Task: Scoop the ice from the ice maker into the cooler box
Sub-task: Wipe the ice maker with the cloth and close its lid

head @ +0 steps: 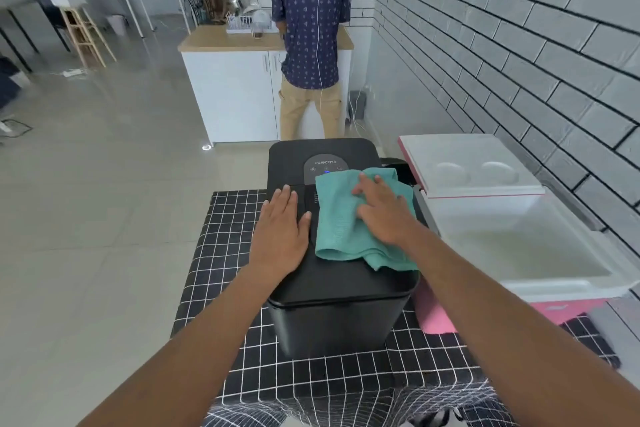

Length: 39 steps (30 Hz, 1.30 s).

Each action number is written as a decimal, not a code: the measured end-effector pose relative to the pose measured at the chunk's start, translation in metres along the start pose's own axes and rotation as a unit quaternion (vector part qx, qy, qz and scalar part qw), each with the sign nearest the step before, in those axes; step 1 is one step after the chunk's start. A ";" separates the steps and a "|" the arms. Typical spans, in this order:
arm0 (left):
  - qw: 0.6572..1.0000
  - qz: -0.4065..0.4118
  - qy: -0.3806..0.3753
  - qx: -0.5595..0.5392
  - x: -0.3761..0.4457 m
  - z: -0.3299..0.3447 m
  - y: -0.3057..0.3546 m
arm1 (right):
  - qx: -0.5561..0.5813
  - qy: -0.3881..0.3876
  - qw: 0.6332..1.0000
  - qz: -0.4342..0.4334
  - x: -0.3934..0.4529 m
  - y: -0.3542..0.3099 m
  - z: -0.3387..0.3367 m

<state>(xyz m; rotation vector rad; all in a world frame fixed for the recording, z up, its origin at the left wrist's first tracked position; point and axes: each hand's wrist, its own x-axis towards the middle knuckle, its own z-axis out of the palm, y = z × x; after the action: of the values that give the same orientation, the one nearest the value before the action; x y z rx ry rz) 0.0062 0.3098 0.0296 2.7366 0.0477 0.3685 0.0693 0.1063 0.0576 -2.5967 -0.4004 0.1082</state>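
A black ice maker (341, 308) stands with its lid down on a black checked cloth. My left hand (282, 234) lies flat on the left side of its top, fingers straight. A teal cloth (341, 218) is spread over the right side of the top, and my right hand (382, 210) presses on it with spread fingers. To the right sits the pink and white cooler box (512, 246), open, its inside white; its lid (467, 166) leans back towards the wall. No ice or scoop is visible.
The black checked tablecloth (239, 291) covers the table under the ice maker. A grey brick wall (519, 45) runs along the right. A person (310, 28) stands with their back to me at a white counter (235, 42) beyond the table. Tiled floor lies to the left.
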 end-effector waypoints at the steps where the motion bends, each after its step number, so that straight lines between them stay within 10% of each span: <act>1: 1.000 0.003 -0.002 0.004 0.001 0.000 0.000 | -0.004 0.014 1.000 0.005 0.000 -0.003 0.007; 12: 1.000 0.003 -0.003 0.030 0.000 -0.001 0.003 | -0.129 0.015 0.992 -0.001 0.066 0.025 0.000; 25: 0.999 0.002 0.004 0.033 0.001 0.006 -0.001 | -0.209 0.028 0.976 -0.047 -0.114 -0.005 0.037; 39: 1.000 -0.003 0.003 0.020 -0.001 0.000 0.001 | -0.168 0.026 0.985 -0.031 0.026 -0.002 0.010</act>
<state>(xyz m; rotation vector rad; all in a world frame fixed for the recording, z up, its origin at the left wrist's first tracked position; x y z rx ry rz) 0.0054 0.3086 0.0300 2.7734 0.0666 0.3788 0.0923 0.1202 0.0499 -2.9067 -0.5186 -0.0546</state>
